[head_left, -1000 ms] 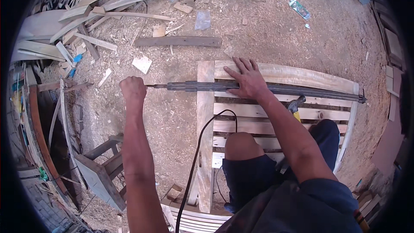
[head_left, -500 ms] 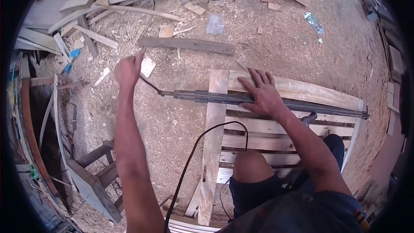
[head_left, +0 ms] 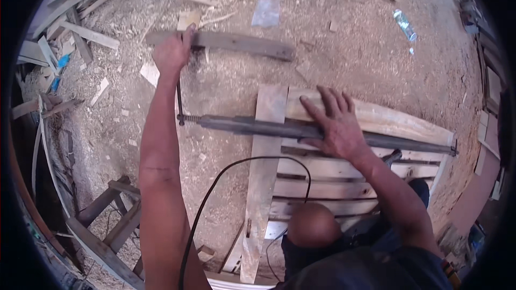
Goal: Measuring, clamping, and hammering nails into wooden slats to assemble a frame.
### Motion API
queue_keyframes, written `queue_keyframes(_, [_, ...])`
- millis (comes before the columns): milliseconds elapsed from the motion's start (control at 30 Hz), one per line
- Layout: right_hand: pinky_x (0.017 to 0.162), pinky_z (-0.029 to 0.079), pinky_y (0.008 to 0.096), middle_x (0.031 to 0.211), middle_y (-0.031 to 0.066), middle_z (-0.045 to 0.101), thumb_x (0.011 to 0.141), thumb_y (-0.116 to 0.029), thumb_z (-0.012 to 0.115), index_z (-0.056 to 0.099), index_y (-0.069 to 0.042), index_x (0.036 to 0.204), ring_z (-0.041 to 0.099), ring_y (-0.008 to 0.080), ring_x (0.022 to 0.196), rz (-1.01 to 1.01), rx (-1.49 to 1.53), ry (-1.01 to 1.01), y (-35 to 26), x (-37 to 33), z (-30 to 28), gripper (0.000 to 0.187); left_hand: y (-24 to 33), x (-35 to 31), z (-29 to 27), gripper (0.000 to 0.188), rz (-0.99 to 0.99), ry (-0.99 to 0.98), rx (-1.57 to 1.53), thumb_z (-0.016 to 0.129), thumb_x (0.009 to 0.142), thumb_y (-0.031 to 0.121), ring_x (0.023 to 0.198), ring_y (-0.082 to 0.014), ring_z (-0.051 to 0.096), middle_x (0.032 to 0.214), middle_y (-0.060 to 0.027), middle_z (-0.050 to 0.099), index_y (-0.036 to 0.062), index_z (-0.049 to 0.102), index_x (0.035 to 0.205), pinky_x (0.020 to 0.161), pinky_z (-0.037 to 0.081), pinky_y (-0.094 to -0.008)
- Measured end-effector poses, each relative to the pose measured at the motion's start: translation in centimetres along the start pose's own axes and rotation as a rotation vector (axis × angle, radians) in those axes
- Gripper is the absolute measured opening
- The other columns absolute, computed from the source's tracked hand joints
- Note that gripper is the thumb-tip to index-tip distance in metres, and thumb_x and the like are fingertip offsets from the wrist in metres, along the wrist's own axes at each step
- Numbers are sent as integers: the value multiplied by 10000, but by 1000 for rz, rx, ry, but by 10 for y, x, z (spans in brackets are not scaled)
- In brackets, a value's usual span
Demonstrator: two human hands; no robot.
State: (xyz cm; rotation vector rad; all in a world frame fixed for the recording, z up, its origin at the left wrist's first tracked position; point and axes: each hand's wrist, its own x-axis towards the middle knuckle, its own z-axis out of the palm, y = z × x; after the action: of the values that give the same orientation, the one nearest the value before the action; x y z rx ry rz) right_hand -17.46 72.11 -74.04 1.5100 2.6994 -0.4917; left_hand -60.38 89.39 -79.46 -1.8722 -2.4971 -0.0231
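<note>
My left hand (head_left: 173, 52) is closed round the end of the thin crank handle (head_left: 179, 94) of a long bar clamp (head_left: 231, 124). The handle stands away from the clamp's threaded screw (head_left: 192, 120), pointing to the far side. The dark metal bar lies across a slatted wooden frame (head_left: 322, 188) near its far edge, and its other end reaches the frame's right side. My right hand (head_left: 343, 129) rests over the bar with spread fingers, which reach onto the far board (head_left: 387, 117). A wide board (head_left: 260, 177) forms the frame's left side.
A loose plank (head_left: 242, 47) lies on the sawdust-covered ground beyond the frame. A black cable (head_left: 212, 190) loops beside my knee. Scrap wood (head_left: 88, 35) is heaped at the far left, with a wooden stand (head_left: 115, 225) nearer. A plastic bottle (head_left: 404, 25) lies at the far right.
My left hand has swung the crank handle round, from slanting far left to pointing almost straight away from me. My right hand stays on the bar. The whole view has shifted slightly.
</note>
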Motion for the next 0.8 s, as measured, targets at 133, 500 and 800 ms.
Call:
queue_keyframes(133, [1259,219,608,1621,247,379,793,-631,802,421,-259,1629,347,442,1499,-9,70,21,4,-24,-9,991,18,-20,6,782,-42,-60,-4,360,1041,722,1018,-455,720,1044,-256,758,65,781,1089,898,540,-560])
queue_keyframes(500, [1242,241,615,1632,233,381,808,-685,760,443,-273,1618,372,427,1483,3,69,62,23,-89,-54,963,-57,-259,-14,607,-476,-349,-792,447,1095,594,811,-224,625,908,-85,676,23,651,1088,750,516,-391])
queue_keyframes(800, [1237,245,609,1620,239,402,837,-712,720,428,-275,1627,374,426,1482,-47,77,105,-13,-88,-27,948,-106,-387,-23,319,-457,-131,-1201,540,1110,428,565,-74,392,698,48,444,130,580,1002,495,331,-255])
